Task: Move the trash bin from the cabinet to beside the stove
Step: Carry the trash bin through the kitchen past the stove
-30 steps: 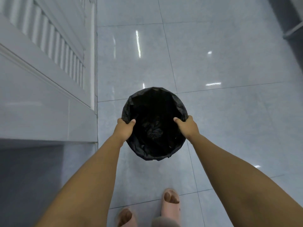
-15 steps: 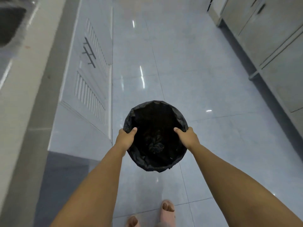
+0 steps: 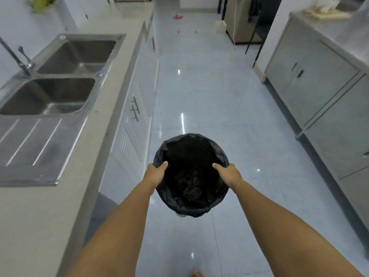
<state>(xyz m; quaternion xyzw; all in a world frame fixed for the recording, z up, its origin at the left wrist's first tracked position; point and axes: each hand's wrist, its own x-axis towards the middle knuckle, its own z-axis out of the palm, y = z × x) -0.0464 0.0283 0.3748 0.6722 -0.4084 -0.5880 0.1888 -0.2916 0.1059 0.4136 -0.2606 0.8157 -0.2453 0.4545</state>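
The view had lifted within the last second: earlier it looked almost straight down at the floor and a cabinet front, and now it took in the whole length of the kitchen aisle. The trash bin (image 3: 191, 174), lined with a black bag, sat in the same two-handed hold throughout, carried off the floor in front of the person. The left hand (image 3: 154, 174) was closed over the left rim with its thumb hooked inside, and the right hand (image 3: 228, 173) gripped the right rim the same way. That suggested the bin was already clear of the cabinet and the carrying stage was under way, with the person looking ahead for the route.

No stove showed in this view, so where the bin should go could not be told from here.

To the left ran the worktop (image 3: 111, 80) with a double sink (image 3: 60, 76) set in it, and white cabinet doors (image 3: 137, 108) below with handles sticking out into the aisle. To the right stood steel cabinets (image 3: 311, 80). Between them the tiled floor (image 3: 209, 100) lay open and wide enough for the bin to pass. Farther off, a white container (image 3: 221, 26) and a pink object (image 3: 177, 16) lay on the floor.
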